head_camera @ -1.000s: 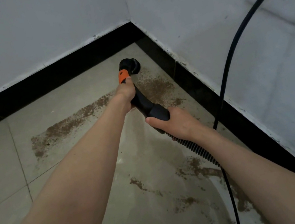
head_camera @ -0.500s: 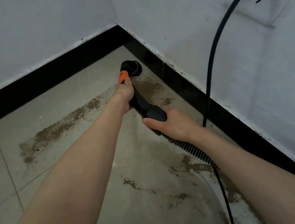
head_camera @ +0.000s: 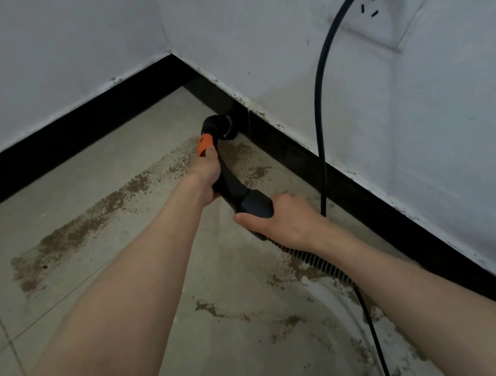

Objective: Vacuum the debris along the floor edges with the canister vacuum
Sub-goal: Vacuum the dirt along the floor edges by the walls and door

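Your left hand [head_camera: 209, 174] grips the wand [head_camera: 229, 181] just behind its orange collar, your right hand [head_camera: 282, 218] grips its rear end — the nozzle [head_camera: 222, 126] sits against the far skirting. You're mid-sweep; next, draw it left along the debris [head_camera: 81, 227].

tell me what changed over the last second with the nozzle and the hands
The vacuum nozzle has slid forward and right over the dirt to the black skirting near the corner. The left hand still grips the handle below the orange band, the right hand still holds the hose end. The cord stays plugged in.
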